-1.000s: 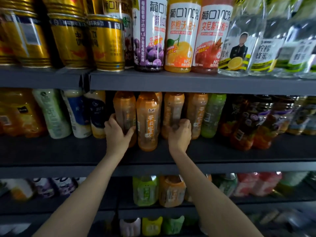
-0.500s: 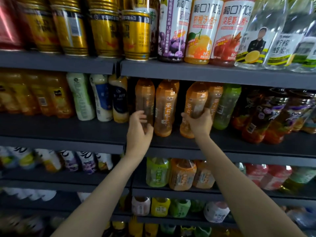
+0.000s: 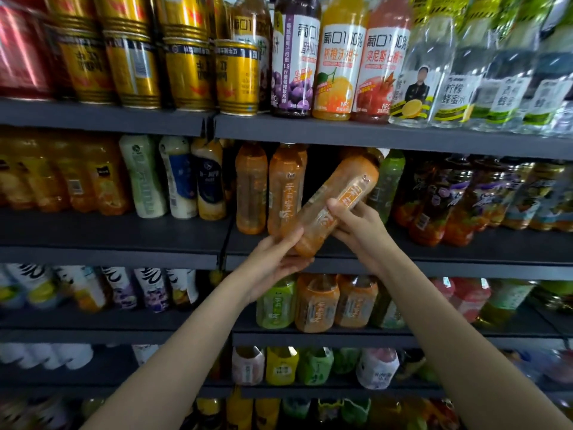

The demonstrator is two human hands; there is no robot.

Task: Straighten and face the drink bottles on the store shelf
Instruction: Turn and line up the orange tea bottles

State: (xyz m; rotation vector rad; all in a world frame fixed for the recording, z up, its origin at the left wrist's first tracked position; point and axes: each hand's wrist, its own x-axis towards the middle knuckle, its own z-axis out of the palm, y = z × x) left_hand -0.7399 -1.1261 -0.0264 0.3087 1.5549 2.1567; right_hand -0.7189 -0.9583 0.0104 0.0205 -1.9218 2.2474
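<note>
Both hands hold one orange bottle (image 3: 333, 203) tilted off the shelf (image 3: 465, 254): left hand (image 3: 276, 259) cups its base, right hand (image 3: 356, 226) grips its middle. Next, I think, stand it upright, label forward.

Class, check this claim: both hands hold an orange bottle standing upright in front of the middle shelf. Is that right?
Not quite. The head view shows the orange bottle tilted, its top leaning right, not upright. The left hand and the right hand do hold it in front of the middle shelf.

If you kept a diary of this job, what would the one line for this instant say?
step: facing | held: tilted orange plastic tea bottle | left hand: holds base | right hand: grips middle | shelf: two orange bottles upright
</note>
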